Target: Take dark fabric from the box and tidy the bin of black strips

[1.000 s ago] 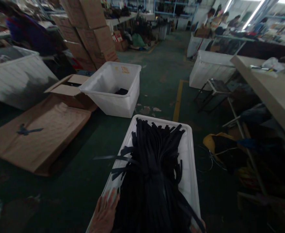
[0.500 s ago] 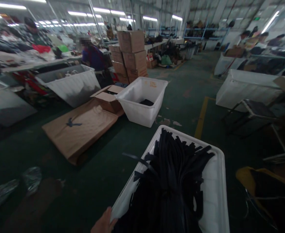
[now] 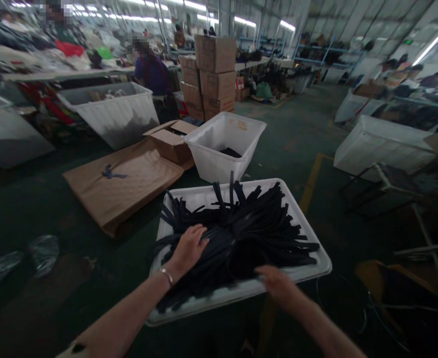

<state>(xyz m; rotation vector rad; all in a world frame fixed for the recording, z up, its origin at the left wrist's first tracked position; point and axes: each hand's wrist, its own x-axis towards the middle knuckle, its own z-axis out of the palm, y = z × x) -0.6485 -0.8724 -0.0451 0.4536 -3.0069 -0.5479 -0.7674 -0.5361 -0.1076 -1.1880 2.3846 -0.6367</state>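
A white bin [image 3: 318,258] stands in front of me, heaped with dark fabric strips [image 3: 249,223] that are bunched at the middle and fan out over its edges. My left hand [image 3: 189,248], with a bracelet at the wrist, lies over the left part of the strips with its fingers bent; what it holds, if anything, is hard to make out. At the bin's near right edge, my right hand [image 3: 276,284] has its fingers closed beside the dark strips. Blur hides what is between them.
Beyond the bin stands another white bin [image 3: 219,161] with dark material inside. Left of it are an open carton [image 3: 170,141] and a flat brown sheet [image 3: 125,186]. Stacked cartons [image 3: 217,74] rise behind. At the right are a stool [image 3: 400,176] and a white bin [image 3: 383,146].
The near bin has turned from lengthwise to crosswise, and its strips have turned with it. My left hand has moved from the bin's left edge onto the strips. My right hand has come into view.
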